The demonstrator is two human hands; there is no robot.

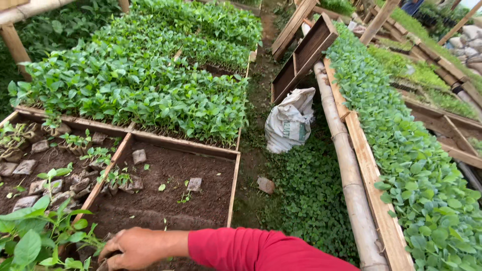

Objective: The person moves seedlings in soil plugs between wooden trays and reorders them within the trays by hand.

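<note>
Red-sleeved, our right hand [131, 248] closes its grip on a seedling pot [108, 262] at the near edge of the wooden nursery bed [232, 185], judging we lift next, keeping it upright.

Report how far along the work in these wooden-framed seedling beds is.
Done: the far wooden-framed beds stand packed with green leafy seedlings. In hand: the right hand, red-sleeved, curls among small potted seedlings at the near edge; what it grips is unclear. Left: the near frame of bare dark soil holds only a few scattered grey soil blocks.
</note>
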